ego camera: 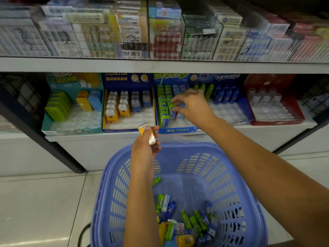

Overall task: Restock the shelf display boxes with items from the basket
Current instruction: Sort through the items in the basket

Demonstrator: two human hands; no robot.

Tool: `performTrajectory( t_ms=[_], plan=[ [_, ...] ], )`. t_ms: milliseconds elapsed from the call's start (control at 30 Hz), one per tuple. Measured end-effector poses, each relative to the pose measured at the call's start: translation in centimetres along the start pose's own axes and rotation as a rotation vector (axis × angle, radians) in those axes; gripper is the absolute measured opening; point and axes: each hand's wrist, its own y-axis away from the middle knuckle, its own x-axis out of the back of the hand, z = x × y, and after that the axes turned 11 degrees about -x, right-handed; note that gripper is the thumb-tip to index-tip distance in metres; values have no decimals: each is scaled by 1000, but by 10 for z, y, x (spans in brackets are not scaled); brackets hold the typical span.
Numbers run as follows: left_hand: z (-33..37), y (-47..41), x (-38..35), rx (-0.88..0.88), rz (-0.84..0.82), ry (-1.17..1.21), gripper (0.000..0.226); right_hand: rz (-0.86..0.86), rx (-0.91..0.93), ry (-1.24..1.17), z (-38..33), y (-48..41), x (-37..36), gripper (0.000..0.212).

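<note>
Reaching into the blue display box on the lower shelf, our right hand has its fingers curved down, thumb and forefinger pinching the top of a green pack that stands among the green rows on the box's left side. Our left hand is up just over the far rim of the basket, fingers curled round a small yellow and white pack that pokes out past the fingertips. Down in the basket there's a loose pile of green, blue and yellow bits.
</note>
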Motion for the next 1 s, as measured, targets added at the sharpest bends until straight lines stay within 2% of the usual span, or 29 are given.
performTrajectory(
  t_ms=[100,233,433,633,733,800,900,1000],
  plan=[
    [0,-2,3,-1,30,22,32,30,-27,-84,2,4,-2,27],
    [1,-3,4,2,22,91,38,-52,-111,-253,1,-1,5,21],
    [3,-3,4,9,6,187,53,-74,-17,-34,-3,-5,1,22],
    [6,-3,4,70,-9,209,42,-103,-7,57,-5,-8,7,24],
    [8,-1,10,66,43,145,39,-101,4,55,-9,-2,16,25],
    [10,-1,16,42,57,94,42,-75,51,-60,-17,15,17,26],
    [13,-3,24,22,62,55,43,-212,223,-244,-44,49,9,37],
    [17,-6,30,-15,15,77,43,-313,369,-239,-68,67,-8,55]
  ],
)
